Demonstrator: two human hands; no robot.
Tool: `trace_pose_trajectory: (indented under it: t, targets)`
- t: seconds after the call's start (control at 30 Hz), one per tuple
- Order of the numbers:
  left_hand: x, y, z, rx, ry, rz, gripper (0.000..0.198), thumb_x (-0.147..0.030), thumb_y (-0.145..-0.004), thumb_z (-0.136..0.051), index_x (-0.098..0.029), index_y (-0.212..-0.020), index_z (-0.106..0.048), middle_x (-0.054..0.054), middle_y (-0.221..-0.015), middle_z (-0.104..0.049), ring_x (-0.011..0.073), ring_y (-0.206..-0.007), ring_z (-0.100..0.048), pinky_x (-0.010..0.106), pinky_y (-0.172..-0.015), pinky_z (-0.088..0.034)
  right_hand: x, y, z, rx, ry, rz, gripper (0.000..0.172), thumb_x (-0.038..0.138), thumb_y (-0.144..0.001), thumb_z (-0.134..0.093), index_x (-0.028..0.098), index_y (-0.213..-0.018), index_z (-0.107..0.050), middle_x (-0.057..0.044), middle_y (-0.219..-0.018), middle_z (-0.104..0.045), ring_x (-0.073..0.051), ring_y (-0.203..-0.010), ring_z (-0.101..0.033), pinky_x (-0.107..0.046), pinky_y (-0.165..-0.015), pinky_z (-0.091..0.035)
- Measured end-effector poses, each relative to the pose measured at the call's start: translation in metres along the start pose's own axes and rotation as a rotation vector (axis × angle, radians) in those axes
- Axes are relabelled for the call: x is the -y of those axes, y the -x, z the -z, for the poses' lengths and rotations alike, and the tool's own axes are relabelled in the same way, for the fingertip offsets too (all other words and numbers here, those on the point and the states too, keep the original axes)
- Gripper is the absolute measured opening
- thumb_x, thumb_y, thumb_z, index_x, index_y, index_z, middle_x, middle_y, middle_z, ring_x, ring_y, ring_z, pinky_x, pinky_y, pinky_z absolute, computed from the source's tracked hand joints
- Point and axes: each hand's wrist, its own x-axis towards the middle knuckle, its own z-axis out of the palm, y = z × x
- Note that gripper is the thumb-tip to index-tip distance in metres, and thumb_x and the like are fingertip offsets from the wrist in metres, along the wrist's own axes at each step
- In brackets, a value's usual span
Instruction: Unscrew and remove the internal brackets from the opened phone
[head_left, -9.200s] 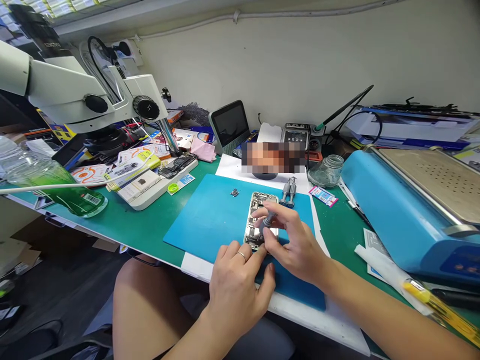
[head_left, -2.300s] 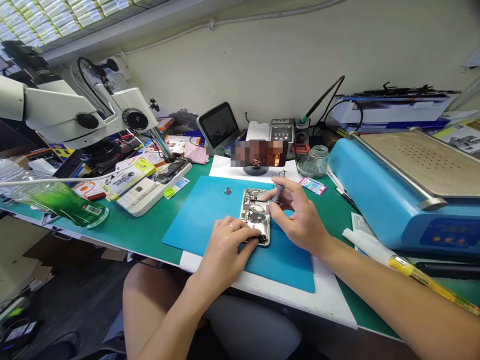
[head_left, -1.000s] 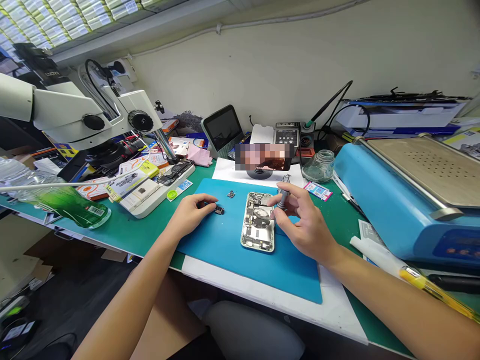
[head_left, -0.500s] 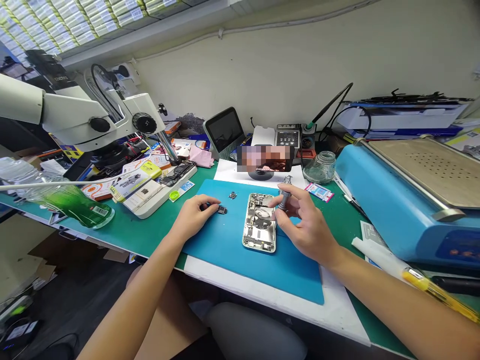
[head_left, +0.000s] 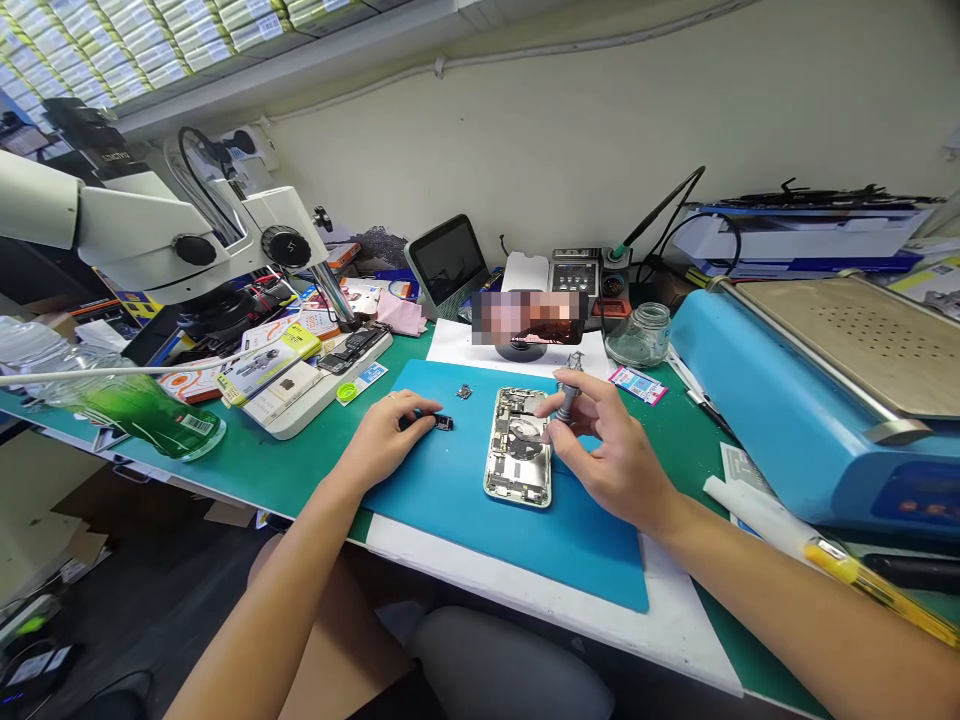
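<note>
An opened phone body [head_left: 519, 447] with bare circuitry lies face up on a blue work mat [head_left: 465, 500]. My right hand [head_left: 611, 450] is closed on a small grey screwdriver [head_left: 566, 402] beside the phone's upper right edge. My left hand [head_left: 386, 440] rests on the mat to the phone's left, its fingertips pinched on a small dark part [head_left: 442, 423]. Another tiny part [head_left: 464, 391] lies on the mat just beyond it.
A white microscope [head_left: 172, 235] overhangs the cluttered left side, with a green bottle [head_left: 127, 400] below it. A blue heating machine [head_left: 810, 380] fills the right. Behind the mat stand a small screen [head_left: 448, 262], a soldering station [head_left: 581, 275] and a glass jar [head_left: 645, 335].
My left hand left the phone's lower end and moved left with a small dark part, setting it on the mat. My right hand stays by the phone with the screwdriver.
</note>
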Motion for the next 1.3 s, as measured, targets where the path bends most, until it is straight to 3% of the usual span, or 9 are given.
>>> trace_pose_trajectory:
  t: [0.8,1.3]
  targets:
    - [0.0065,-0.0002,-0.0064,-0.045,-0.08,-0.115,0.031,-0.041,-0.102,-0.064,-0.019,-0.123,-0.066,0.009,-0.126,-0.067,0.0217,-0.11,-0.067,0.045,-0.097,-0.058,-0.0014,0.002,-0.0009,-0.001,-0.011,0.011,0.045,0.015,-0.1,-0.056,0.03,-0.141,-0.046,-0.002,-0.104,-0.07,-0.014,-0.08,-0.07,-0.029,-0.071,-0.065]
    - [0.0049,0.0014,-0.0069,-0.08,-0.086,-0.126,0.03,-0.04,-0.102,-0.064,-0.018,-0.122,-0.066,0.008,-0.121,-0.068,0.02,-0.104,-0.068,0.041,-0.091,-0.06,0.0004,0.0023,-0.0003,0.0,-0.005,0.025,0.046,0.015,-0.099,-0.056,0.032,-0.141,-0.046,-0.001,-0.103,-0.069,-0.014,-0.08,-0.068,-0.028,-0.073,-0.064]
